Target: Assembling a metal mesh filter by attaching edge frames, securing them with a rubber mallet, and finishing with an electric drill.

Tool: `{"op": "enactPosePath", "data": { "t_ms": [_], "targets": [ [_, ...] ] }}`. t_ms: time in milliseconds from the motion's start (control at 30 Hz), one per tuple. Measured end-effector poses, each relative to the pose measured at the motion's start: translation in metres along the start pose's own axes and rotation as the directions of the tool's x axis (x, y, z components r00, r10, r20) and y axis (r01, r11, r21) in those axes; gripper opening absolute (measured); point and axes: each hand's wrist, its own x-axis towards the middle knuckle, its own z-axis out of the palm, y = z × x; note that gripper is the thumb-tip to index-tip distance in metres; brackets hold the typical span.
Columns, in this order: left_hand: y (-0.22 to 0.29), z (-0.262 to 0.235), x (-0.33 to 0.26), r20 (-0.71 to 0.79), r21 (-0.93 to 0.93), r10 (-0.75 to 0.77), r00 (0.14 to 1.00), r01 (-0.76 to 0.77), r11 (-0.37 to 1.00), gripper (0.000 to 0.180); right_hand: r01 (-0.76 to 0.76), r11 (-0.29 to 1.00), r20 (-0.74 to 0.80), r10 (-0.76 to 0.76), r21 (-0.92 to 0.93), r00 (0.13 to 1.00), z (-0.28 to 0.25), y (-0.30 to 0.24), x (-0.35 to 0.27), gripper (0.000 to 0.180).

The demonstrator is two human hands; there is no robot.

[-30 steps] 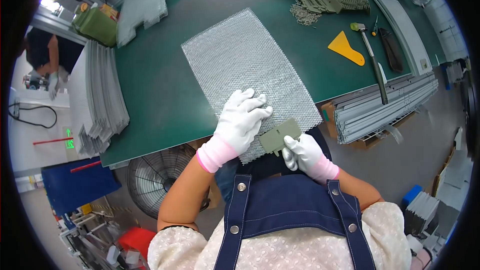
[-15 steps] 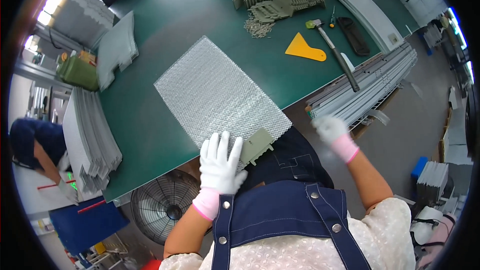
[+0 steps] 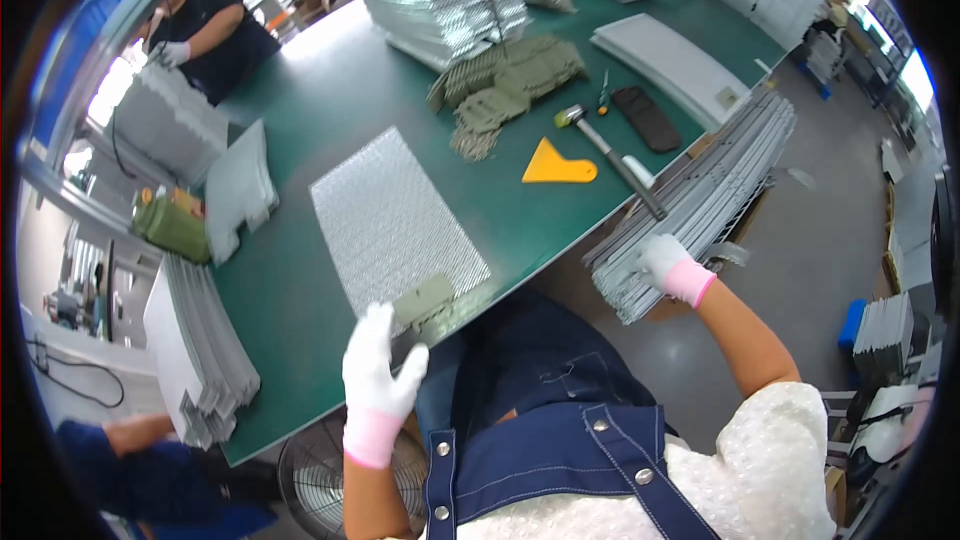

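Observation:
A silver mesh-textured sheet (image 3: 385, 210) lies on the green table. At its near edge lies a grey-green slotted plastic strip (image 3: 425, 302). My left hand (image 3: 378, 375), in a white glove with a pink cuff, is at the table's front edge beside that strip. Its fingers are stretched out, thumb apart, with nothing in the grasp. Off to the right, my right hand (image 3: 672, 266), gloved alike, is at the near end of a bundle of long grey strips (image 3: 715, 190). Its fingers curl downward, and their tips are hidden.
Farther back are a yellow scraper (image 3: 558, 164), a hammer (image 3: 612, 158), a dark pouch (image 3: 646, 118) and piled grey-green plastic parts (image 3: 515, 80). Stacked panels (image 3: 200, 350) stand at the left edge. A fan (image 3: 320, 470) is below the table. A co-worker (image 3: 215, 35) stands far left.
The view has shifted, showing more of the far table. My left hand has come off the mesh sheet and plastic strip. My right hand has moved onto the grey strip bundle.

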Motion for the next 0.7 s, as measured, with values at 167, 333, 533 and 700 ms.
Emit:
{"op": "enactPosePath", "data": {
  "t_ms": [167,333,533,700],
  "targets": [
    [0.052,0.011,-0.003,0.469,-0.552,-0.062,0.881,0.348,0.758,0.045,0.269,0.951,-0.294,-0.218,0.149,0.931,-0.067,-0.032,-0.021,0.006],
    [0.121,0.093,0.026,0.325,-0.684,0.061,0.944,0.190,0.704,0.033,0.470,0.855,-0.418,-0.354,0.218,0.837,-0.187,-0.206,-0.002,0.010],
    [0.060,0.054,0.016,0.237,-0.967,-0.263,0.935,0.202,-0.156,0.028,0.202,0.787,-0.762,0.443,0.582,0.473,-0.160,-0.099,-0.008,0.033],
    [0.050,0.029,-0.022,0.136,-0.989,-0.279,0.951,0.116,-0.090,0.028,0.498,-0.450,0.218,0.863,0.741,0.456,0.087,0.152,-0.044,0.046]
  ]
}}
